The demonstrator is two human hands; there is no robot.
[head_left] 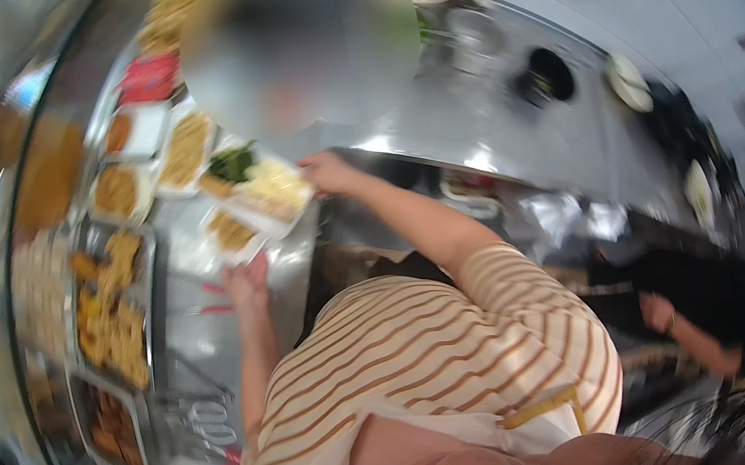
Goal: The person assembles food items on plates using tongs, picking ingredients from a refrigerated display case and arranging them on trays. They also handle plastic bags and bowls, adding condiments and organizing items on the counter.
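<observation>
My right hand (329,173) grips the right edge of a white tray (277,227), its fingers closed on the rim. In that tray lie dark green leaves (232,165) and pale yellow shredded food (275,188). My left hand (247,280) is over the metal counter, its fingers apart and somewhat blurred, just below a small white dish of brownish food (231,231). I see nothing held in it. Beside it on the counter lie thin red-handled utensils (217,309), whose kind is unclear.
Further left are a metal tray of golden fried pieces (116,313), a tray of brown pieces (115,429), and a white dish of crumbly food (119,193). A glass pane (33,173) borders the counter. To the right, a person's hand (658,312) shows beside dark clothing.
</observation>
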